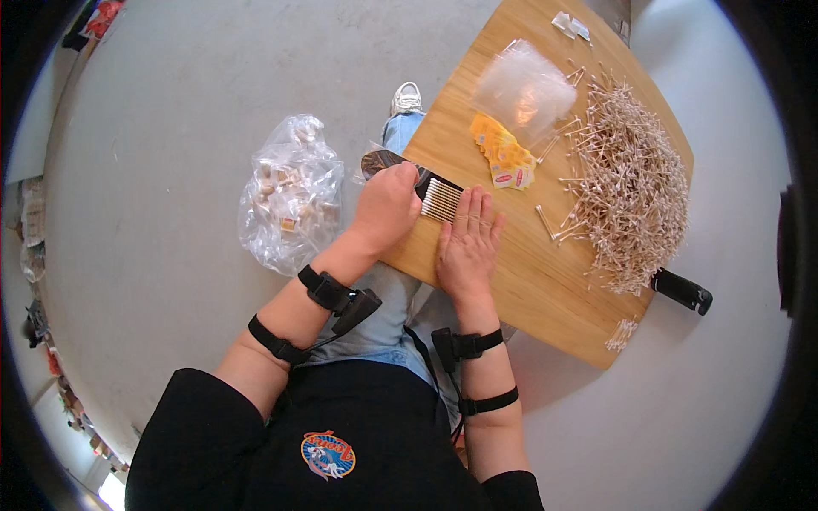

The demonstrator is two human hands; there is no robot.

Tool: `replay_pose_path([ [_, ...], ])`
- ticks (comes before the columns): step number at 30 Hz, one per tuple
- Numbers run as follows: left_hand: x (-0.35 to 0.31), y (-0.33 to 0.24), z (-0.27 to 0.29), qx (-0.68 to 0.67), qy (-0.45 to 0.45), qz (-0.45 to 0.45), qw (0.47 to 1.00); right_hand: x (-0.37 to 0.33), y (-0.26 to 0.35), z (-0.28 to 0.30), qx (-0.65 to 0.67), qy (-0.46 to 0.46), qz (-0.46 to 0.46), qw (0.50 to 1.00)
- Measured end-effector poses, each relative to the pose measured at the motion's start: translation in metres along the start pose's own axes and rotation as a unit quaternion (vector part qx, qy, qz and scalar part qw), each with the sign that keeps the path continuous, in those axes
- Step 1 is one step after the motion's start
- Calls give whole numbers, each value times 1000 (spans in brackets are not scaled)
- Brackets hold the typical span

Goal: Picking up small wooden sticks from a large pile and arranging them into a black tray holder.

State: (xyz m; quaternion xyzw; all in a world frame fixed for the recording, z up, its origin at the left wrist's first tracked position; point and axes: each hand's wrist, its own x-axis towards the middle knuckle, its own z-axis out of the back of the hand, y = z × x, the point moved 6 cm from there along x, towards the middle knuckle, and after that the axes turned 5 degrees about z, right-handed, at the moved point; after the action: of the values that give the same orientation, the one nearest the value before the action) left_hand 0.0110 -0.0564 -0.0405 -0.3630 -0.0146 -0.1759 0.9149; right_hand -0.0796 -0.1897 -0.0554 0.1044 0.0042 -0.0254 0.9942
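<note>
My left hand (390, 209) is closed around a dark, glossy flat holder (383, 162) at the table's near left edge; its exact kind is unclear. Beside its knuckles, a neat row of cotton swabs (440, 201) lies side by side against the holder's black part. My right hand (471, 243) rests flat, fingers stretched out, with its fingertips at the right end of that row. Farther right on the table is a large heap of loose cotton swabs (635, 183).
The wooden table (537, 272) also bears yellow printed cards (503, 153), clear plastic bags (524, 89) and white scraps (571, 27). A black cylinder (682, 291) juts past its right edge. On the floor at left sits a clear bag of small packs (292, 200).
</note>
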Motion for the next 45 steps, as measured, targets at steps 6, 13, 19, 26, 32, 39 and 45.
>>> replay_pose_path([
  [6, 3, 8, 6, -126, 37, 43, 990, 12, 15, -5, 9, 0, 14, 1000],
  [13, 4, 10, 9, -160, 64, 82, 982, 20, 17, -4, 15, 2, 12, 1000],
  [19, 6, 15, 9, -175, 75, 89, 978, 27, 11, 2, 23, 14, 46, 999],
  [26, 8, 18, 8, -171, 82, 82, 979, 29, 10, 4, 10, 22, 67, 997],
  [32, 9, 18, 8, -171, 81, 72, 979, 31, 7, 8, 10, 20, 79, 997],
  [39, 9, 18, 6, -165, 89, 75, 979, 29, 3, 7, 7, 16, 73, 997],
  [45, 9, 17, 8, -167, 86, 72, 980, 27, 6, 4, -8, 19, 55, 998],
])
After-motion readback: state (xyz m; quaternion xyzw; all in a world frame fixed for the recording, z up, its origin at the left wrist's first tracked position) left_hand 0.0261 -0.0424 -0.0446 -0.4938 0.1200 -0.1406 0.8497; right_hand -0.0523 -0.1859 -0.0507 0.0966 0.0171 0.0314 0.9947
